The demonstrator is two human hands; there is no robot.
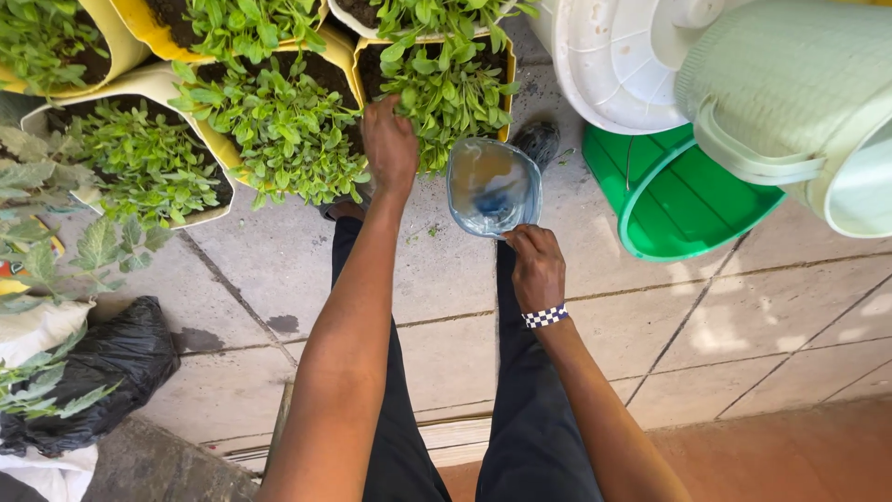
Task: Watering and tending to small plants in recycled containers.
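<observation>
My left hand (390, 147) reaches down into the leafy green plants (446, 88) of a yellow planter bag (508, 74), fingers among the stems. My right hand (536, 265), with a checked wristband, grips the rim of a clear cut plastic container (492, 186) that holds some water. The container hangs just in front of that planter, beside my left hand. My dark trouser legs and one shoe (537, 141) show below.
More yellow and white planter bags with green seedlings (279, 121) fill the upper left. A green bucket (678, 200), a white bucket (613, 65) and a pale green basket (799, 93) stand at upper right. A black plastic bag (102, 372) lies at left on the paved floor.
</observation>
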